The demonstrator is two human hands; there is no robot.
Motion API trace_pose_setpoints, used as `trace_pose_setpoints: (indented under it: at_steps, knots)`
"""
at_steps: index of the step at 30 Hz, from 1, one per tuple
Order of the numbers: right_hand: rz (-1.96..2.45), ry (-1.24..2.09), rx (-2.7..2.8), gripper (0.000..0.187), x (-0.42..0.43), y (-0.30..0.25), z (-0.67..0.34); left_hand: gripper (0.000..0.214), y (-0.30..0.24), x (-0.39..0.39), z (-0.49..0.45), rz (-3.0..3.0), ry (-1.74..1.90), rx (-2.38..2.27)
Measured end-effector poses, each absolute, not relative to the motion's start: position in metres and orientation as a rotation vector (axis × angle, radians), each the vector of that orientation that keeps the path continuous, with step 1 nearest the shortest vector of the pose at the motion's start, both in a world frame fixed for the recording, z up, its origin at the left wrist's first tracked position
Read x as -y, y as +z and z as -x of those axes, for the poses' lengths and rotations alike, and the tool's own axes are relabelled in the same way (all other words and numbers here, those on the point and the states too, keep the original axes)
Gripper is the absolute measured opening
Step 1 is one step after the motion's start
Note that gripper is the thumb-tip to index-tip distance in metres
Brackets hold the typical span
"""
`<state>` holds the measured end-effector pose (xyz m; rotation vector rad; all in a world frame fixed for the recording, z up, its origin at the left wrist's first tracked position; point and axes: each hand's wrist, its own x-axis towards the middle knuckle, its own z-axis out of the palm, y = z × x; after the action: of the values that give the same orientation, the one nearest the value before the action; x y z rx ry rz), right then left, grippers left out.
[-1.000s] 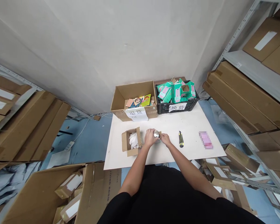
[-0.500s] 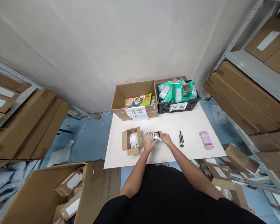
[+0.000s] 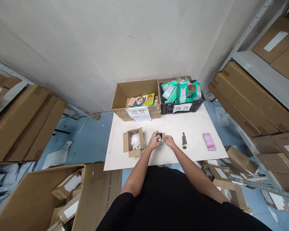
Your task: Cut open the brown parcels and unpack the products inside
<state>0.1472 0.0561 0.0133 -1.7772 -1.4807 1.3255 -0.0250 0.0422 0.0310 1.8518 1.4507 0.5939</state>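
Both my hands meet over the middle of the white table. My left hand and my right hand are closed around a small brown cardboard box, with a bit of white paper or film pinched between them. What lies inside the small box is hidden by my fingers. An opened cardboard box with white wrapping inside stands just left of my left hand. A yellow-and-black utility knife lies right of my right hand.
A pink flat item lies at the table's right. At the back stand a cardboard box with colourful items and a black crate of green boxes, both labelled. Shelves with cartons flank both sides. A big open carton sits lower left.
The shiny round object seen between my hands a second ago is no longer visible; my hands have closed in on the small box. The camera has shifted slightly.
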Motion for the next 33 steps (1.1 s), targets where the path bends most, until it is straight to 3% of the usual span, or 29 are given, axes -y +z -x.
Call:
trace_pose_setpoints:
  at_steps: [10, 16, 22, 27, 33]
  knots:
    - [1.642, 1.481, 1.404, 0.026, -0.053, 0.010, -0.150, 0.008, 0.020, -0.036, 0.037, -1.733, 0.627, -1.430]
    - [1.619, 1.377, 1.503, 0.027, -0.043, 0.009, -0.146, 0.023, 0.015, -0.045, 0.018, -1.646, 0.679, -1.681]
    - [1.680, 1.091, 1.543, 0.013, -0.040, 0.008, -0.147, 0.080, 0.017, -0.050, 0.014, -1.488, 0.896, -1.599]
    - [1.644, 1.095, 1.521, 0.014, -0.036, 0.002, -0.139, 0.049, 0.008, -0.042, 0.039, -0.940, 0.863, -1.838]
    - [1.576, 1.047, 1.795, 0.032, -0.026, -0.011, -0.134, 0.044, 0.000, -0.039, 0.044, -0.854, 0.703, -1.629]
